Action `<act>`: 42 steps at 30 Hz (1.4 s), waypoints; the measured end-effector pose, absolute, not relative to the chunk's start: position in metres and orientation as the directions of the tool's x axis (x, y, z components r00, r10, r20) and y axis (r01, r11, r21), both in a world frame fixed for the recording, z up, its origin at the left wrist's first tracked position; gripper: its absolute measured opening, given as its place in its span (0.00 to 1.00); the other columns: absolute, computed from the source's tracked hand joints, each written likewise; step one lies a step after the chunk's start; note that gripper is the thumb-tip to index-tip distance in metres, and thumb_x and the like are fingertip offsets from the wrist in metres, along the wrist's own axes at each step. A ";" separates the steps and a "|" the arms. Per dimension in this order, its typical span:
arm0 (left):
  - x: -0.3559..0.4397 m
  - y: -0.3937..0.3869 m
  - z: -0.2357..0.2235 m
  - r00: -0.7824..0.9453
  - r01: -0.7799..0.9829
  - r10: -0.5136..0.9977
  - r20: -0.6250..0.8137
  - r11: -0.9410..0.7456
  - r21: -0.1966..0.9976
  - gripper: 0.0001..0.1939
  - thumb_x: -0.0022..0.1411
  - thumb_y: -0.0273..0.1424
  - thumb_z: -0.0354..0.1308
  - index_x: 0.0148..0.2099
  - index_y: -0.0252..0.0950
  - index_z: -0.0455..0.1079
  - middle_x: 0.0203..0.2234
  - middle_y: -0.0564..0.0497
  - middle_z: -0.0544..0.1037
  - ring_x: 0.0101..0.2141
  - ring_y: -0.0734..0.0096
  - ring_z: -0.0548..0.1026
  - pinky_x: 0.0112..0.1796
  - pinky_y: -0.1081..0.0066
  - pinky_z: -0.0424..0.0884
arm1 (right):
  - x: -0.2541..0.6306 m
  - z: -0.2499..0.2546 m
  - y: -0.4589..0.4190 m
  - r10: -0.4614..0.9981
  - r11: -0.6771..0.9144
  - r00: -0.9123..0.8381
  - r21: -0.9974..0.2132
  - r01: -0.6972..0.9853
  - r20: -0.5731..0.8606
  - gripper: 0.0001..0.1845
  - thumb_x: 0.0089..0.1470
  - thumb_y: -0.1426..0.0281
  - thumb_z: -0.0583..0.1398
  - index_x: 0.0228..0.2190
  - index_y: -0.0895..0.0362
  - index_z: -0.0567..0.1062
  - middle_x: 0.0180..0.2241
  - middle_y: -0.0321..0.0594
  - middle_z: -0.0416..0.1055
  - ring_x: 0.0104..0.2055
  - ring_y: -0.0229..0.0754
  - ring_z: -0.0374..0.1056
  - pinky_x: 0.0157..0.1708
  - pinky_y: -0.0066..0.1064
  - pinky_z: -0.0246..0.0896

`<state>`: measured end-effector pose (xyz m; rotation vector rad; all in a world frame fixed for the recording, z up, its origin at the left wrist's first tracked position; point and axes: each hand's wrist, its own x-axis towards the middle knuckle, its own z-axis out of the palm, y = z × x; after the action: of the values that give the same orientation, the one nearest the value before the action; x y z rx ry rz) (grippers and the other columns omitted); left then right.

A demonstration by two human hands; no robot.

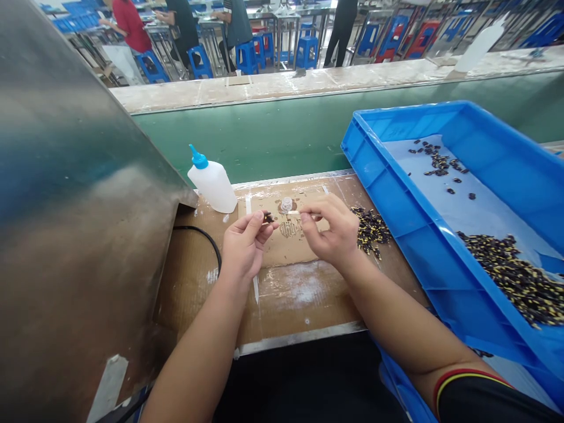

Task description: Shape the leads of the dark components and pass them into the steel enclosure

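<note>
My left hand [244, 244] pinches a small dark piece [268, 218] between thumb and fingers. In my right hand [331, 228] is a thin stick with a pale tip [292, 212], pointed left toward the dark piece; whether they touch is hard to tell. Just beyond my fingers a small clear cup [286, 203] stands on a cardboard sheet [282, 257] taped to the worktop. A patch of striped residue marks the sheet in front of the cup. Right of my right hand lies a heap of black-and-yellow small pieces [372, 230].
A white squeeze bottle with a blue nozzle [215, 185] stands at back left. The large blue crate [405, 191] on the right holds more pieces. A metal housing [79, 211] and black cable [203, 232] border the left. Behind runs a green belt [247, 138]; people work beyond.
</note>
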<state>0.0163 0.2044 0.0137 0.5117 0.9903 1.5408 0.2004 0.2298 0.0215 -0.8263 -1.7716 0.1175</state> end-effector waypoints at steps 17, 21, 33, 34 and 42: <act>0.026 0.205 0.011 -0.266 -0.543 0.949 -0.168 -0.004 0.840 0.21 0.43 0.40 0.79 0.34 0.31 0.78 0.28 0.49 0.80 0.20 0.84 0.68 0.17 0.82 0.56 | 0.174 0.003 0.223 0.617 0.778 -0.308 -0.506 0.372 0.724 0.12 0.64 0.68 0.63 0.48 0.56 0.73 0.42 0.40 0.78 0.39 0.39 0.74 0.40 0.33 0.73; 0.032 0.203 0.008 -0.284 -0.482 0.949 -0.134 -0.021 0.876 0.20 0.46 0.41 0.77 0.34 0.31 0.78 0.29 0.47 0.80 0.19 0.83 0.66 0.17 0.80 0.53 | 0.175 -0.003 0.227 0.567 0.802 -0.307 -0.428 0.416 0.765 0.07 0.66 0.72 0.60 0.46 0.54 0.76 0.42 0.41 0.79 0.42 0.40 0.76 0.44 0.33 0.74; 0.032 0.187 0.008 -0.361 0.126 0.880 0.310 -0.283 0.951 0.09 0.60 0.34 0.68 0.43 0.40 0.83 0.37 0.47 0.83 0.35 0.66 0.79 0.40 0.69 0.74 | 0.187 0.007 0.227 0.504 0.829 -0.299 -0.357 0.430 0.810 0.08 0.64 0.74 0.63 0.44 0.54 0.80 0.43 0.43 0.79 0.44 0.43 0.77 0.45 0.37 0.76; 0.033 0.187 0.007 -0.360 0.151 0.870 0.336 -0.301 0.942 0.09 0.60 0.33 0.67 0.43 0.40 0.83 0.38 0.47 0.83 0.36 0.65 0.79 0.41 0.69 0.74 | 0.187 0.007 0.226 0.502 0.830 -0.298 -0.357 0.428 0.812 0.08 0.64 0.74 0.63 0.44 0.54 0.80 0.43 0.43 0.79 0.44 0.43 0.77 0.45 0.37 0.76; 0.031 0.187 0.001 -0.330 0.227 0.858 0.393 -0.332 0.915 0.09 0.61 0.32 0.67 0.44 0.42 0.83 0.40 0.47 0.83 0.38 0.64 0.80 0.44 0.68 0.76 | 0.184 0.006 0.224 0.502 0.831 -0.288 -0.362 0.423 0.816 0.06 0.66 0.74 0.62 0.43 0.55 0.80 0.43 0.43 0.80 0.44 0.41 0.77 0.45 0.35 0.78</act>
<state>0.0313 0.1870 0.0005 1.4192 1.4159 1.7080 0.1843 0.2243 0.0062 -0.6908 -1.9196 0.0906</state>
